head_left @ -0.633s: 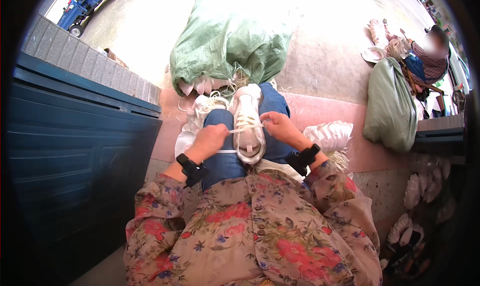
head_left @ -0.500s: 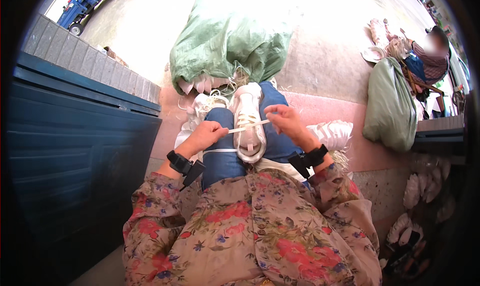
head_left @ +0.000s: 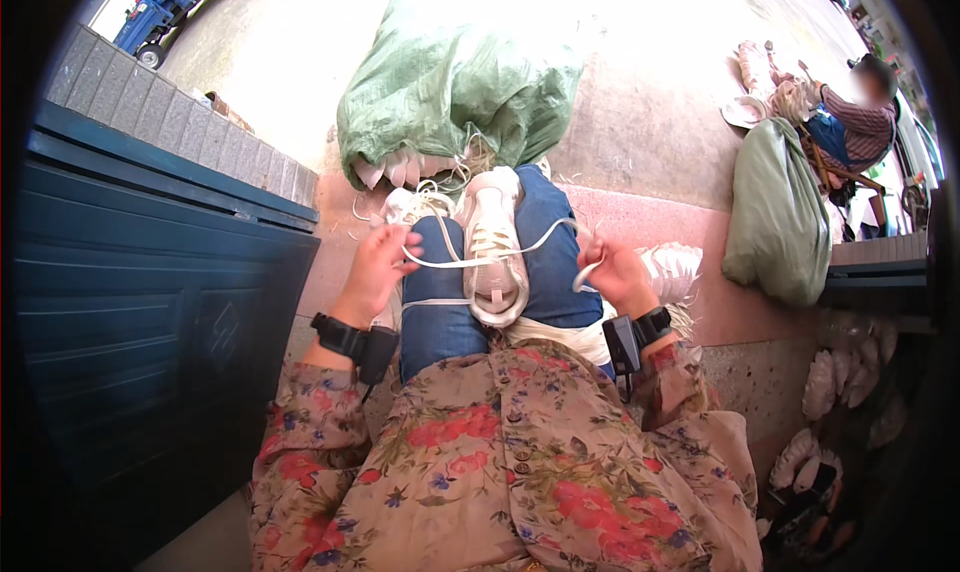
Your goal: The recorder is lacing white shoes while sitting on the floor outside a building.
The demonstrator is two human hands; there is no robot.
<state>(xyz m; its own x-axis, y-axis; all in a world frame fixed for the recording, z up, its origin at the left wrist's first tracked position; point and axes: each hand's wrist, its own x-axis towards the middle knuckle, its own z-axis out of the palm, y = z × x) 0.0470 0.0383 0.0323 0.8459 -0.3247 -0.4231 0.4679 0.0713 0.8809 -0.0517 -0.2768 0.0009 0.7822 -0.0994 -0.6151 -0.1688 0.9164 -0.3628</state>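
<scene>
A white sneaker rests between my thighs, its heel toward me and its toe pointing away. Across it runs a pale shoelace, slack and curved, threaded through the eyelets. My left hand is left of the shoe, its curled fingertips closed on one side of the lace. On the other side, my right hand pinches the lace, and a loose end loops down by the fingers. A thin white band crosses my left thigh. The fingertips of both hands show only in part.
Ahead stands a green woven sack with shoe pieces at its mouth. Stacked white shoe parts lie to the right. A second green sack stands near a seated person. A dark blue door flanks my left.
My hands have moved apart, left and right, away from the shoe. The lace, earlier pulled in a short straight line over the shoe, now hangs in a longer slack curve.
</scene>
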